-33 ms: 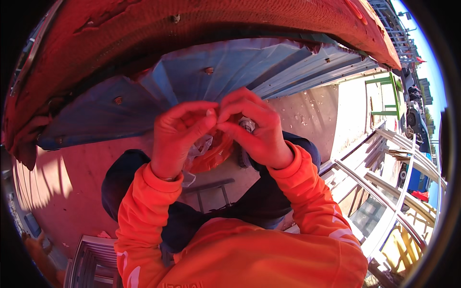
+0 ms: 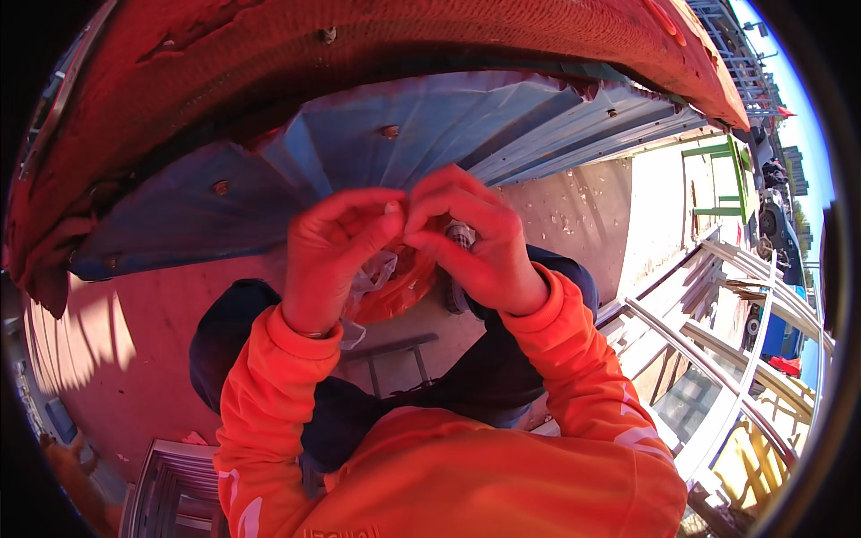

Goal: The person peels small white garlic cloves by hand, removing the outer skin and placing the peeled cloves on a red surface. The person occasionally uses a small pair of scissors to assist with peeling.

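My left hand (image 2: 345, 242) and my right hand (image 2: 480, 238) meet in front of me, thumbs and forefingers pinched together. The fingertips of the two hands nearly touch. Whatever lies between them is too small to make out. Just below my left hand hangs or lies crumpled clear plastic (image 2: 375, 273). Under both hands an orange-red plastic thing (image 2: 399, 294), perhaps a bag or basin, shows partly; my hands hide the rest.
Blue corrugated metal sheet (image 2: 359, 134) stands close ahead, below a red padded cover (image 2: 448, 36). A dark metal frame (image 2: 395, 350) is between my legs. At right are stacked white frames (image 2: 717, 350) and a green metal stand (image 2: 740, 179). Grey frames (image 2: 170, 484) lean lower left.
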The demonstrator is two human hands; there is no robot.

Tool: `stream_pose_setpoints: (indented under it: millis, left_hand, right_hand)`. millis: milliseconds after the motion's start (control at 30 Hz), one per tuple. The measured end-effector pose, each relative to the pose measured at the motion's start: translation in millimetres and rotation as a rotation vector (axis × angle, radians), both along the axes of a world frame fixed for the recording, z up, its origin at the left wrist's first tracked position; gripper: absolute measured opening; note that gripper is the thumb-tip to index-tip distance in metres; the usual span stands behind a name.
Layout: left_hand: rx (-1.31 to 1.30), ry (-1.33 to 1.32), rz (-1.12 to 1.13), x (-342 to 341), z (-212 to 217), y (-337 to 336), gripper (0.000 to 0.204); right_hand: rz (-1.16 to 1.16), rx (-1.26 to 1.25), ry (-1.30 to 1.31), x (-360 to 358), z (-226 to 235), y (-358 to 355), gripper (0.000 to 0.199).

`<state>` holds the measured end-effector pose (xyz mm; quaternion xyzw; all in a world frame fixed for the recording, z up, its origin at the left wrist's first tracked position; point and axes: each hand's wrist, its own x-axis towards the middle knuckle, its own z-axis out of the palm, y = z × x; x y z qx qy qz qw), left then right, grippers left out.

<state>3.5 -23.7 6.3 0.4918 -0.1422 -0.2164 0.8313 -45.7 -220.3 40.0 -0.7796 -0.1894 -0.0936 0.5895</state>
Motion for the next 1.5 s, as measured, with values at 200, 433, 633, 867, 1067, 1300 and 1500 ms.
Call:
stream_pose_setpoints:
  millis: [200, 433, 633, 867, 1067, 1300, 1500]
  left_hand:
    - [-0.035, 0.135, -0.014, 4, 13, -3, 0.027]
    - [-0.035, 0.074, -0.053, 4, 6, -1, 0.033]
    - [-0.061, 0.046, -0.052, 3, -1, 0, 0.031]
    - [-0.081, 0.069, -0.051, 3, 0, -1, 0.03]
    - [-0.057, 0.039, -0.065, 2, -1, -1, 0.032]
    - [-0.074, 0.074, -0.04, 0, 3, -2, 0.029]
    - [-0.07, 0.048, -0.026, 0, -1, -2, 0.028]
  right_hand:
    - [0.006, 0.112, 0.146, -4, 1, -4, 0.014]
    - [-0.213, -0.023, -0.041, 1, -4, 4, 0.023]
    - [-0.227, -0.049, -0.052, 0, -5, 8, 0.028]
    - [-0.154, 0.002, -0.058, 0, -11, 5, 0.024]
    - [-0.218, 0.006, -0.04, 0, -7, 8, 0.024]
    - [-0.222, -0.036, -0.06, -1, -7, 7, 0.025]
    - [-0.237, -0.045, -0.078, 0, -6, 10, 0.027]
